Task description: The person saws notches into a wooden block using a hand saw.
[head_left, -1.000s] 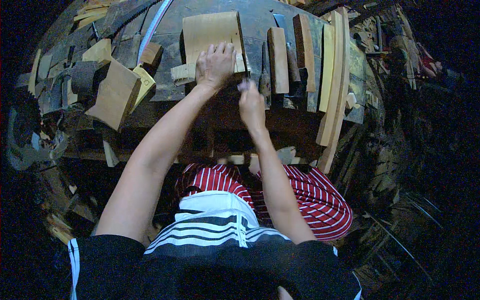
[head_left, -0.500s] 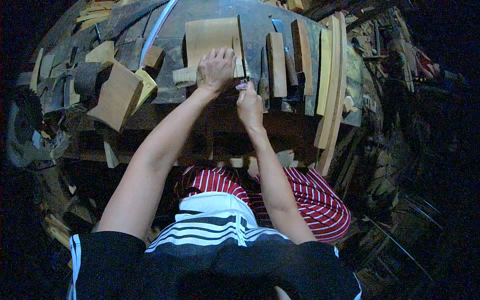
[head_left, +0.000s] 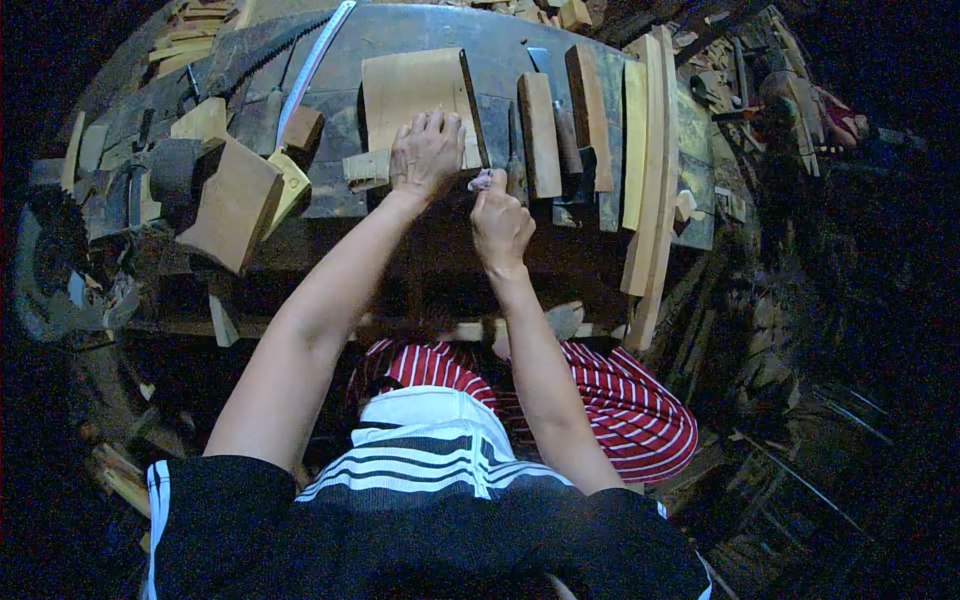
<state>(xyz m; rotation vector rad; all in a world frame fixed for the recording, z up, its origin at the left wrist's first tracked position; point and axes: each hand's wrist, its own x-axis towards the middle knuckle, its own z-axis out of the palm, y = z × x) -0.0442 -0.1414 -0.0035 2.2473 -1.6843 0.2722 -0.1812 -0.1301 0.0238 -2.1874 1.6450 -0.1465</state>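
My left hand (head_left: 428, 152) lies on a pale wooden board (head_left: 405, 75) and a rough wooden strip (head_left: 366, 166) across its near end, fingers slightly bent and pressing down, gripping nothing visibly. Along the board's right edge runs a thin dark blade (head_left: 472, 117), its teeth, if any, too small to tell. Just below it, my right hand (head_left: 500, 225) is closed round its handle end, which is wrapped in pale purplish material (head_left: 482, 180). Wooden blocks (head_left: 540, 135) and dark-handled tools (head_left: 568, 135) lie to the right.
On the workbench (head_left: 480, 30), a bow saw (head_left: 255, 58), pale tape-like strip (head_left: 315, 60), yellow tool (head_left: 288, 180) and shaped block (head_left: 230, 200) lie left. Long planks (head_left: 650, 200) line the right edge. Scrap wood (head_left: 190, 30) is piled behind; dark clutter surrounds the bench.
My right hand and the wrapped end of the blade have moved down, toward me. My left hand stays on the board, which sits a little lower in the picture, as does much of the bench.
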